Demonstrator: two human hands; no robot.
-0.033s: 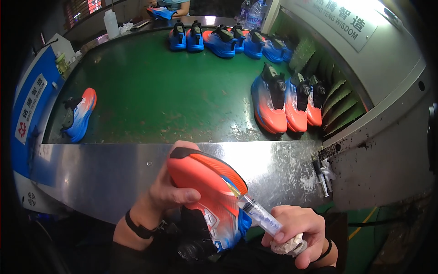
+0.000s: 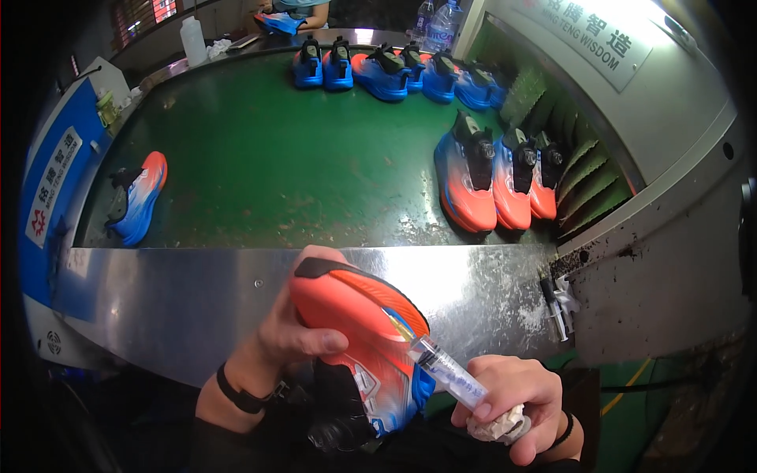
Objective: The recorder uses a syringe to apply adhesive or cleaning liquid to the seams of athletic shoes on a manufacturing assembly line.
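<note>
My left hand (image 2: 303,335) is wrapped round the toe end of a running shoe (image 2: 347,303), coral at the toe and blue toward the heel, with a black collar. The shoe is tilted so that its sole edge faces up and right. A clear syringe (image 2: 451,372) sits in my right hand (image 2: 516,398), along with a crumpled whitish wad (image 2: 498,427) under the fingers. The syringe's thin yellowish needle meets the seam between upper and sole; whether it goes inside I cannot tell.
One matching shoe (image 2: 142,197) lies on the green belt (image 2: 292,165) at left. Three more shoes (image 2: 465,177) stand at right beside the machine's flap curtain (image 2: 583,169); several line the far edge. Another syringe (image 2: 554,311) lies on the metal ledge (image 2: 189,292). A person (image 2: 311,12) sits beyond.
</note>
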